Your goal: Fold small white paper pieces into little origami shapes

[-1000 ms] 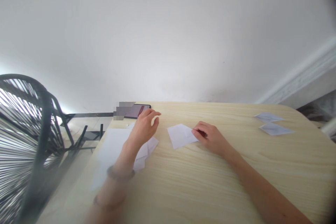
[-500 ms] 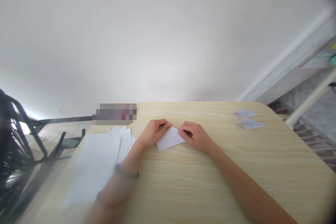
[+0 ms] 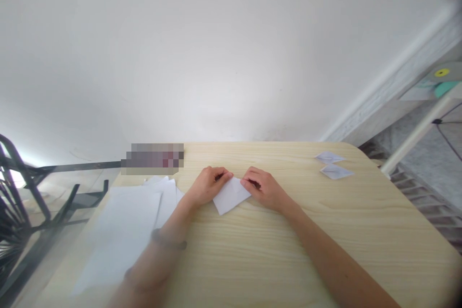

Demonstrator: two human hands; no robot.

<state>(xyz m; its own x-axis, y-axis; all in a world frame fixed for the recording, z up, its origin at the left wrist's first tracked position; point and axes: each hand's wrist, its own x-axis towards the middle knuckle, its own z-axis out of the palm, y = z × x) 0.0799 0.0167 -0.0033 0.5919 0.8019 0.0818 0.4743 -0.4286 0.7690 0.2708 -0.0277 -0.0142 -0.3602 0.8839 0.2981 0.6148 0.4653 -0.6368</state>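
Note:
A small piece of folded white paper (image 3: pixel 231 197) lies slightly tilted between my hands, over the middle of the table. My left hand (image 3: pixel 209 185) pinches its upper left edge between thumb and curled fingers. At the upper right edge, my right hand (image 3: pixel 264 187) grips the same paper, thumb and fingertips pressed together close to the left thumb. The fingers cover the paper's top corners, so the folds there are partly hidden.
Two folded paper shapes (image 3: pixel 336 171) with pointed ends rest at the table's back right. Loose white sheets (image 3: pixel 126 221) lie on the left, beneath my left forearm. Behind them is a blurred-out object (image 3: pixel 153 159). A wall (image 3: pixel 231 57) rises along the table's far edge.
My hands have drawn slightly closer together along the paper's top edge. More of the paper's lower part shows, and its bottom corner points further down. The whole view has shifted a little.

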